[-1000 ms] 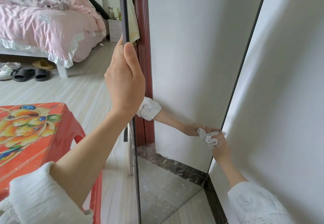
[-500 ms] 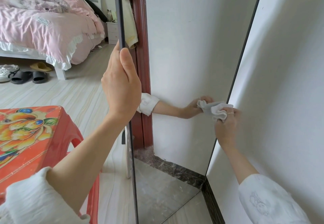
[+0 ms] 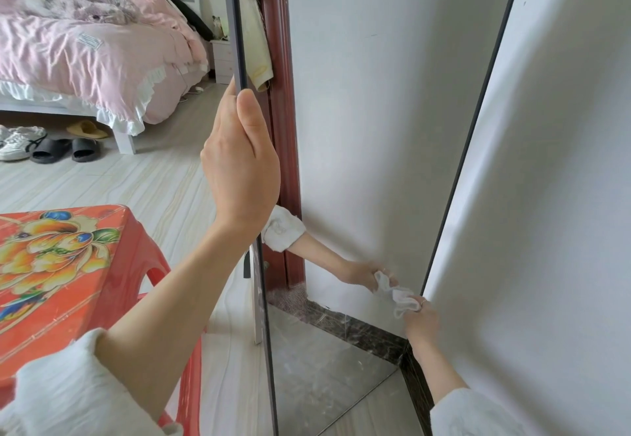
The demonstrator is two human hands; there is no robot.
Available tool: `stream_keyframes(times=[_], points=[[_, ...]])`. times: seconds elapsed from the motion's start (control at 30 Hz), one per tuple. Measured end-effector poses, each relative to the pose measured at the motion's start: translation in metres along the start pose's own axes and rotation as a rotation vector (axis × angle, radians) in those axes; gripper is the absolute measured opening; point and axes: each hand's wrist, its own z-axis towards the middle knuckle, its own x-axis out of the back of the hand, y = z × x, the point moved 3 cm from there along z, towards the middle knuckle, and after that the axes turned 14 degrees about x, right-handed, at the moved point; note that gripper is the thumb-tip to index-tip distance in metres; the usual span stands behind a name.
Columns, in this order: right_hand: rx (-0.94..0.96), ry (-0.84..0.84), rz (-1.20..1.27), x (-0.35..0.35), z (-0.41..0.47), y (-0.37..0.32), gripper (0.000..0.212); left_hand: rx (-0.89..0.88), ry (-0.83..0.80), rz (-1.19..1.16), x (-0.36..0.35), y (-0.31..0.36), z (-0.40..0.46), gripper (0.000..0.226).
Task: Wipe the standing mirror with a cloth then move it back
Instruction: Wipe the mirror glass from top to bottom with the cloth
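- The left hand [image 3: 240, 166] is gripping the dark left edge of the standing mirror [image 3: 358, 128], thumb lying along the frame.
- The right hand [image 3: 421, 321] is pressing a crumpled white cloth [image 3: 404, 302] against the glass low at the mirror's right edge, its reflection meeting it.
- A red flowered stool [image 3: 61, 265] is standing near left.
- A pink bed [image 3: 85, 60] is lying far left, with shoes [image 3: 44, 145] beside it.
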Motion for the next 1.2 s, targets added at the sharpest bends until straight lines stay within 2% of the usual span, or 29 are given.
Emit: stream_keyframes(times=[0.1, 0.2, 0.27, 0.37, 0.47, 0.53, 0.6, 0.73, 0.77, 0.83, 0.93, 1.03, 1.1, 1.2], points=[[-0.049, 0.173, 0.028, 0.019, 0.014, -0.025, 0.017, -0.004, 0.009, -0.003, -0.001, -0.002, 0.000, 0.032], [0.028, 0.291, 0.091, 0.043, 0.031, -0.062, 0.025, -0.001, 0.006, -0.011, -0.002, -0.002, 0.000, 0.032], [0.178, 0.306, 0.105, 0.051, 0.038, -0.092, 0.030, -0.005, 0.004, -0.027, -0.001, -0.001, 0.000, 0.038], [0.435, 0.255, 0.017, 0.042, 0.026, -0.126, 0.037, 0.012, -0.006, -0.020, -0.002, -0.001, 0.001, 0.037], [0.594, 0.265, -0.063, 0.027, -0.002, -0.122, 0.037, 0.014, 0.009, 0.003, -0.002, -0.001, 0.002, 0.032], [0.644, 0.190, -0.143, 0.015, -0.021, -0.099, 0.036, 0.013, 0.017, -0.004, -0.003, -0.002, 0.002, 0.035], [0.625, 0.042, -0.212, 0.002, -0.036, -0.070, 0.034, 0.016, 0.024, -0.007, -0.003, -0.003, 0.003, 0.039], [0.434, -0.327, -0.252, -0.006, -0.042, -0.032, 0.036, 0.013, 0.021, -0.005, -0.003, -0.001, 0.002, 0.039], [0.402, -0.366, -0.280, -0.002, -0.038, -0.031, 0.034, 0.016, 0.014, -0.002, -0.003, -0.001, 0.001, 0.039], [0.371, -0.304, -0.262, 0.010, -0.025, -0.041, 0.028, 0.019, 0.006, -0.003, -0.002, -0.002, 0.001, 0.041], [0.374, -0.073, -0.153, 0.035, -0.002, -0.079, 0.023, 0.021, -0.004, -0.008, -0.001, -0.001, 0.001, 0.044], [0.477, 0.127, -0.093, 0.052, 0.013, -0.126, 0.020, 0.013, -0.004, -0.002, -0.001, 0.000, 0.001, 0.045], [0.548, 0.180, -0.078, 0.054, 0.014, -0.148, 0.025, 0.011, -0.001, 0.001, -0.001, 0.000, 0.000, 0.045], [0.647, 0.165, -0.084, 0.043, -0.004, -0.155, 0.029, 0.005, 0.006, 0.010, -0.001, 0.000, 0.000, 0.045]])
